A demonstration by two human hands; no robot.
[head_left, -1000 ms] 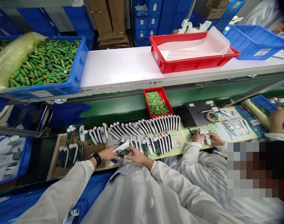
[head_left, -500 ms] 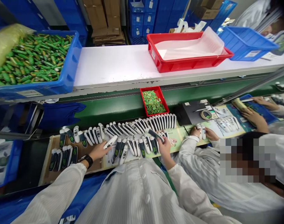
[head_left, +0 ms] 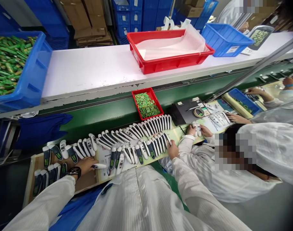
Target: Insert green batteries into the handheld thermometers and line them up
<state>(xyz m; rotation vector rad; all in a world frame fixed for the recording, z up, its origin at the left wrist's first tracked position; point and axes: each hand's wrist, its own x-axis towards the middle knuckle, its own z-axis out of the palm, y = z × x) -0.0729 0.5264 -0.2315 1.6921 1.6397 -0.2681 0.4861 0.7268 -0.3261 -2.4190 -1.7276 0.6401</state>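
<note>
My left hand (head_left: 85, 165), a watch on its wrist, is closed on the end of a white thermometer (head_left: 100, 166) held low over the brown tray. My right hand (head_left: 173, 150) grips a white-and-dark thermometer (head_left: 167, 138) at the right end of the front row. Its fingers partly hide the lower end. Several like thermometers (head_left: 142, 148) lie side by side in that row, some with green batteries showing in an open back. Behind them runs a longer, tightly packed row of thermometers (head_left: 146, 126).
A small red bin (head_left: 162, 110) of green batteries stands behind the rows. More thermometers lie in a brown tray (head_left: 88, 183) at left. On the shelf are a blue crate (head_left: 38, 75), a red tray (head_left: 170, 65) and a blue basket (head_left: 223, 45). A co-worker (head_left: 209, 160) sits close at right.
My right hand has lowered its thermometer to the end of the front row. My left hand has moved left and down with its thermometer, towards the tray. The view has shifted right.
</note>
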